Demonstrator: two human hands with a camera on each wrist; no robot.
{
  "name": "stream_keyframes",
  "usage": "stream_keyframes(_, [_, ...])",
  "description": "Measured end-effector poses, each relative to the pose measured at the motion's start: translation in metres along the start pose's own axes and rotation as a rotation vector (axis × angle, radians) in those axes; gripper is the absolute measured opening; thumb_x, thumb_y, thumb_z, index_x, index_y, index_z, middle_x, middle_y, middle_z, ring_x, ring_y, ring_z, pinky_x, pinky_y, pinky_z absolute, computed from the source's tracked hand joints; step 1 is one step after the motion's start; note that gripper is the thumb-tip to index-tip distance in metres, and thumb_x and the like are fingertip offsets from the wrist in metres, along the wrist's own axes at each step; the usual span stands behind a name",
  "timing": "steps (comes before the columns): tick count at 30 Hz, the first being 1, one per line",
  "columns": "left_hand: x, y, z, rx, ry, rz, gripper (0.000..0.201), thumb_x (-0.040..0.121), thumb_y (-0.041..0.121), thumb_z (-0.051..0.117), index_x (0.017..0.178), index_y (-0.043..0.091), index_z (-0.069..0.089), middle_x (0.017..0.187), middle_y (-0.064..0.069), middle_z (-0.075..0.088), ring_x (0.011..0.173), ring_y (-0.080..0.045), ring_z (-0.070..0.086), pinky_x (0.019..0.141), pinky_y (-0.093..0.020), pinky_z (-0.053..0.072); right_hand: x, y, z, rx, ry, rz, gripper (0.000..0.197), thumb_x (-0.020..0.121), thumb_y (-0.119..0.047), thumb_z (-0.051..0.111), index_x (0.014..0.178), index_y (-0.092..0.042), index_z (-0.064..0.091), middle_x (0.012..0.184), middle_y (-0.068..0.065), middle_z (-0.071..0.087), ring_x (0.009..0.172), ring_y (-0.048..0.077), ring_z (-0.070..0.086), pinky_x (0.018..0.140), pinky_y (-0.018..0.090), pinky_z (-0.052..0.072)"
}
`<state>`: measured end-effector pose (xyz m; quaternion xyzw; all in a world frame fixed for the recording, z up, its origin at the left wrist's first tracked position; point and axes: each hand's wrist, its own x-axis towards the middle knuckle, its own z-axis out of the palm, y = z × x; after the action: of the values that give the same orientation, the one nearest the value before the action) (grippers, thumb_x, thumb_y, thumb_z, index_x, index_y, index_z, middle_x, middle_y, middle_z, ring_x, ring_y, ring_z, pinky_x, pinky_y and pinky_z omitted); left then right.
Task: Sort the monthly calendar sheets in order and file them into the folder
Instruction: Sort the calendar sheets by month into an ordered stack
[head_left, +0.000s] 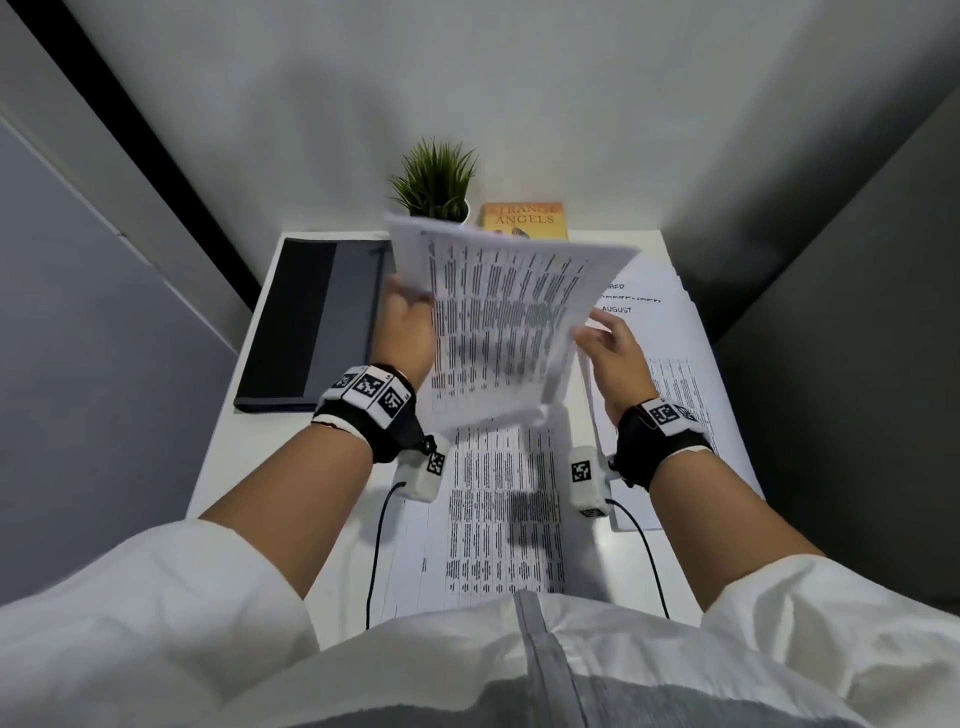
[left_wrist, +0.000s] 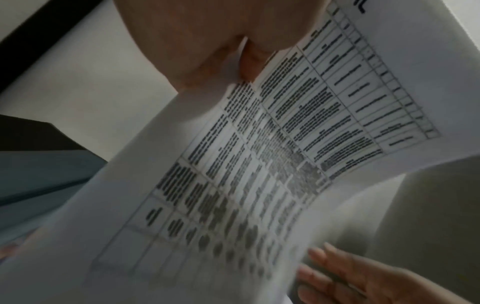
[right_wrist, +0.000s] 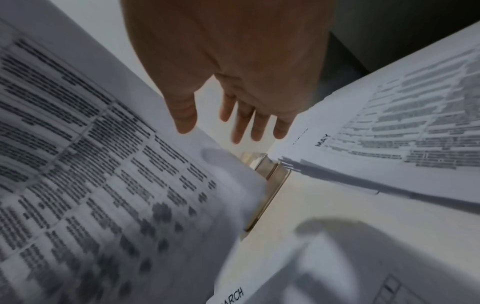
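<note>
While my left hand (head_left: 404, 319) pinches a raised calendar sheet (head_left: 506, 322) above the white desk (head_left: 228, 457), my right hand (head_left: 615, 353) hovers beside it, fingers spread, gripping nothing; the dark folder (head_left: 306, 322) lies left of the sheet.

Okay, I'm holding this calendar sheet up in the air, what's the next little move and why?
Probably steady the lifted sheet with your right hand and read its month heading. Your left hand grips one edge, the page is bowed and blurred, and the right hand's fingers are open beside the other edge. The heading is unreadable, so its place, the front sheet or the right stack, is unclear.
</note>
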<state>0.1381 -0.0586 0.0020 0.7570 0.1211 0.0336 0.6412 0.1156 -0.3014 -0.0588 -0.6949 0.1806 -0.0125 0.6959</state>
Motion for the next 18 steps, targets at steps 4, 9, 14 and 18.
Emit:
stream_keyframes(4, [-0.016, -0.027, 0.008, 0.068, -0.054, -0.118, 0.036, 0.097, 0.016, 0.042, 0.133, 0.010, 0.040, 0.125, -0.006, 0.055, 0.101, -0.018, 0.055, 0.086, -0.031, 0.043, -0.018, 0.006, -0.010, -0.086, -0.027, 0.019, 0.012, 0.092, -0.025, 0.060, 0.082, -0.025, 0.065, 0.077, -0.013, 0.066, 0.072, 0.006, 0.057, 0.068, 0.024, 0.046])
stream_keyframes(9, [-0.038, -0.073, 0.020, 0.327, -0.313, -0.176, 0.012, 0.099, 0.024, 0.045, 0.101, 0.012, 0.044, 0.078, -0.003, 0.046, 0.063, -0.017, 0.044, 0.060, -0.030, 0.037, -0.031, 0.030, -0.037, -0.347, 0.072, 0.098, 0.020, 0.087, -0.012, 0.049, 0.068, -0.008, 0.049, 0.065, 0.004, 0.045, 0.061, 0.014, 0.039, 0.059, 0.026, 0.033])
stream_keyframes(14, [-0.042, -0.104, 0.004, 0.644, -0.364, 0.028, 0.024, 0.096, 0.023, 0.055, 0.117, 0.012, 0.055, 0.119, -0.004, 0.048, 0.108, -0.017, 0.052, 0.099, -0.032, 0.040, -0.030, 0.049, -0.109, -0.546, 0.219, 0.239, 0.015, 0.086, -0.009, 0.047, 0.071, -0.009, 0.049, 0.073, 0.012, 0.048, 0.068, 0.021, 0.044, 0.064, 0.028, 0.036])
stream_keyframes(18, [-0.031, -0.116, -0.010, 0.806, -0.379, 0.052, 0.042, 0.095, 0.010, 0.052, 0.137, 0.013, 0.048, 0.137, -0.009, 0.039, 0.127, -0.021, 0.045, 0.109, -0.032, 0.034, -0.024, 0.059, -0.165, -0.690, 0.241, 0.392, 0.013, 0.091, -0.007, 0.047, 0.088, -0.001, 0.058, 0.096, 0.022, 0.058, 0.080, 0.027, 0.052, 0.072, 0.030, 0.037])
